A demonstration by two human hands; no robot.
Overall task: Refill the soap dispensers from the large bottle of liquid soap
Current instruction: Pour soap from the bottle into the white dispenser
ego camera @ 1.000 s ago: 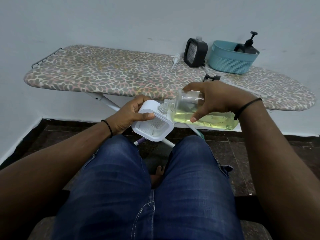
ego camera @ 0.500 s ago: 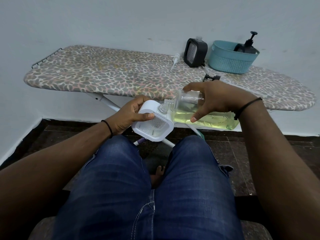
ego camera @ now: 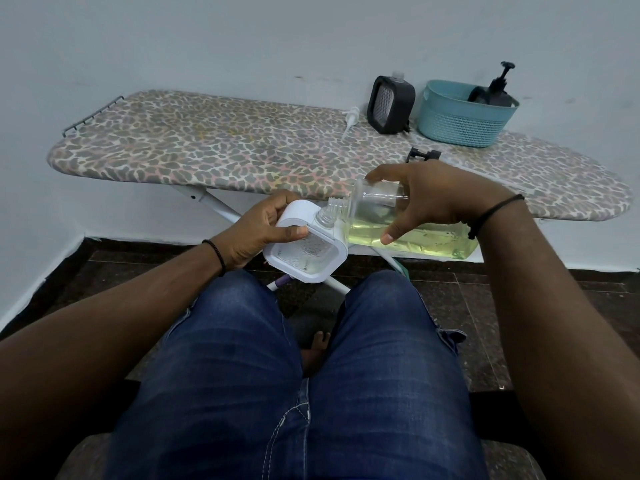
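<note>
Over the last second we have tipped the large bottle (ego camera: pixel 408 230) a little further and brought its open neck down to the neck of the white dispenser (ego camera: pixel 304 249); the two mouths now sit just beside each other, if not touching. We cannot make out a stream, and the yellow soap lies along the bottle's lower side, so we judge pouring is at its very start and the dispenser is far from full.

Our right hand (ego camera: pixel 436 199) grips the bottle from above, fingers curled round its clear body. Our left hand (ego camera: pixel 258 230) holds the dispenser over our lap, thumb across its white frame.

Counting: one large bottle, three dispensers — the white one in hand, a black one (ego camera: pixel 391 105) standing on the ironing board (ego camera: pixel 225 150), another in the one blue basket (ego camera: pixel 460 123) — plus two loose pump heads, white (ego camera: pixel 350 121) and black (ego camera: pixel 424 155).
</note>
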